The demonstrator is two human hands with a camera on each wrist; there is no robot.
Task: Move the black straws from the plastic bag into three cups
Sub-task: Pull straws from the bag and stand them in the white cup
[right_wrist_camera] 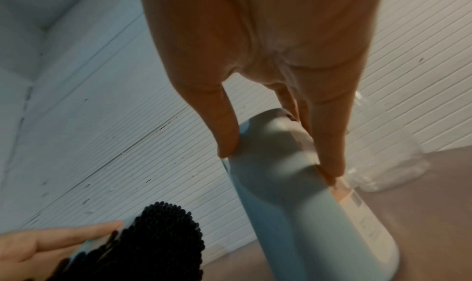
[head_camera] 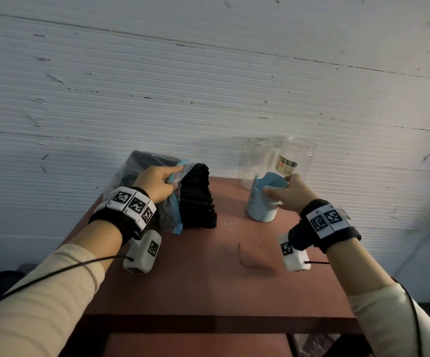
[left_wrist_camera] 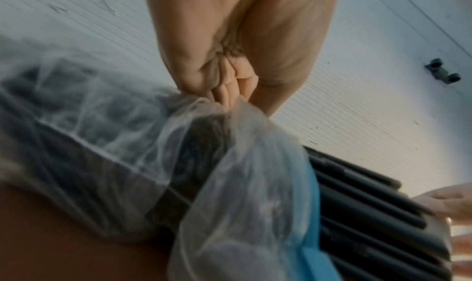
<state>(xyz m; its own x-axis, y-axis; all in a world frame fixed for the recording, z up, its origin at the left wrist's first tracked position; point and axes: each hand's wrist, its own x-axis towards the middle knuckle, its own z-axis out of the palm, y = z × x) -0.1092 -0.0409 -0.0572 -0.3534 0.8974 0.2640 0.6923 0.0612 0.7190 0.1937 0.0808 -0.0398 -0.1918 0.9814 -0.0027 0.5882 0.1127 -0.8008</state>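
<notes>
The left hand [head_camera: 157, 185] pinches the plastic bag [head_camera: 136, 176] with curled fingers [left_wrist_camera: 230, 87], left of the black straws [head_camera: 198, 199]. The right hand [head_camera: 289, 195] grips the blue cup [head_camera: 264, 202] at its rim. Only the head view shows two clear cups [head_camera: 278, 158] behind it, probably empty.

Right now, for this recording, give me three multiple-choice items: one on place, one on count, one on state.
1. The straws lie where against the blue cup?
A. to its left
B. inside it
C. behind it

2. How many clear cups stand behind the blue cup?
A. none
B. two
C. four

3. What is the left hand doing?
A. resting flat on the table
B. holding a straw
C. gripping the bag

Key: 1 A, the straws poke out of the bag left of the cup; 2 B, two clear cups at the wall; 3 C, fingers bunch the bag's mouth.
</notes>
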